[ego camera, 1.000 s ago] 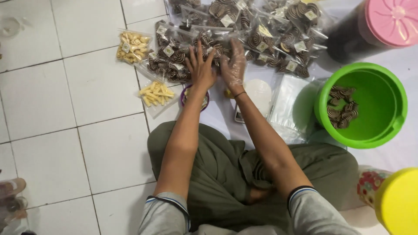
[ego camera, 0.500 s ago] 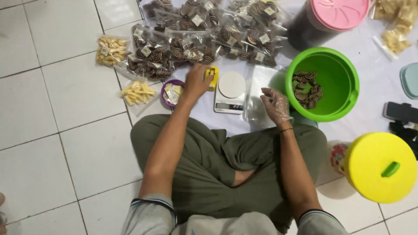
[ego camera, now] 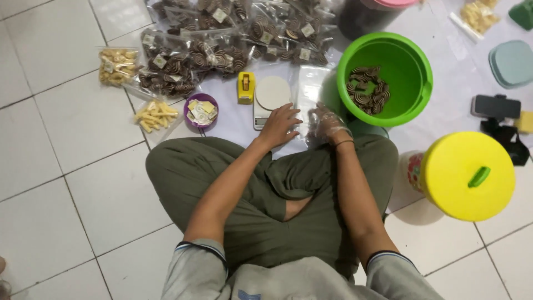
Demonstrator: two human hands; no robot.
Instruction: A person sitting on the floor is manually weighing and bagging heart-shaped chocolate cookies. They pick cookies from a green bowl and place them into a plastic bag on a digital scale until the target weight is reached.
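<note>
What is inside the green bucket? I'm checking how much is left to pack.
The green bucket holds a small heap of brown spiral cookies on its floor. The near wall hides part of the bottom.

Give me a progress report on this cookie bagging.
Done: a heap of filled bags of swirl cookies lies past the scale. In hand: the left hand rests at the scale, its pan bare; the gloved right hand touches an empty clear bag. Left: cookies remain in the green tub.
</note>
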